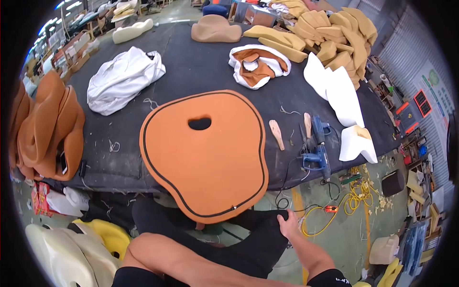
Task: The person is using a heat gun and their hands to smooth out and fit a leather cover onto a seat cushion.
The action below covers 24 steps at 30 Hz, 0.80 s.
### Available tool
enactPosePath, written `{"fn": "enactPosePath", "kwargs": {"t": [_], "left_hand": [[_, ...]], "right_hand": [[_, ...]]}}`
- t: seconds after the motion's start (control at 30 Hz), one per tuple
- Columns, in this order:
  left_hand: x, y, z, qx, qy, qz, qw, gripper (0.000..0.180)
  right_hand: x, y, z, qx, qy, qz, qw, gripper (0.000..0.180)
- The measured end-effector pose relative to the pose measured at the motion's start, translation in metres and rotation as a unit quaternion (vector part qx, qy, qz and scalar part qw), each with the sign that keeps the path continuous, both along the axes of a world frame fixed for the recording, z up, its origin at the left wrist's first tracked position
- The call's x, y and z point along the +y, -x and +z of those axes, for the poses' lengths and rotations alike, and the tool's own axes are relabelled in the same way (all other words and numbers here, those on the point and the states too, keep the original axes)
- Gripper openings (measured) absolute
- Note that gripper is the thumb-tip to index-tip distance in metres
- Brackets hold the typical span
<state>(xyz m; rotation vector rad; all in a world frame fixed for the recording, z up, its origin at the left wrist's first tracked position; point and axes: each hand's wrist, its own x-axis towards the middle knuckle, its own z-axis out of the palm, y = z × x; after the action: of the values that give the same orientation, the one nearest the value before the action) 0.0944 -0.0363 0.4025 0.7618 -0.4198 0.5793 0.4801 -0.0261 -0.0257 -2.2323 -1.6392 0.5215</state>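
Head view is showing an orange seat cover [205,158], flat and rounded, edged with a dark piping line and pierced by a small oval hole near its top. It is lying on the near edge of the dark tabletop [191,67], with its lower end hanging out past that edge toward the person. The right hand [288,225] is sitting just below and to the right of the cover's overhanging end, close to it but not clearly touching; its fingers are curling over black fabric [258,239] that is draping beneath the cover, and how tightly they are gripping cannot be told. The left forearm is crossing the lower part of the picture, and the left hand is hidden, so its state cannot be told.

Right of the cover, two wooden handles [276,134] and a blue staple gun [318,153] are resting on the tabletop, the gun's cable trailing down to a yellow hose [354,198] coiled on the floor. White foam pieces [342,95] are standing further right. Behind the cover, a white cover [122,79] is lying crumpled to the left and a white-and-brown cover [258,66] to the right. Yellow foam cushions [334,36] are piling at the far right corner, and orange covers [48,129] are stacking at the left edge.
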Motion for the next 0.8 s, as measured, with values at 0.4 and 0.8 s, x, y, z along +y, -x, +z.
{"fn": "enactPosePath", "kwargs": {"t": [0.4,0.8], "left_hand": [[0.016,0.075,-0.139,0.482,-0.413,0.542,0.551,0.062],[-0.057,0.245,-0.354,0.797,-0.400,0.369,0.263,0.079]], "right_hand": [[-0.006,-0.005,0.000,0.014,0.019,-0.027,0.999,0.070],[0.003,-0.006,-0.004,0.007,0.014,-0.002,1.000,0.069]]}}
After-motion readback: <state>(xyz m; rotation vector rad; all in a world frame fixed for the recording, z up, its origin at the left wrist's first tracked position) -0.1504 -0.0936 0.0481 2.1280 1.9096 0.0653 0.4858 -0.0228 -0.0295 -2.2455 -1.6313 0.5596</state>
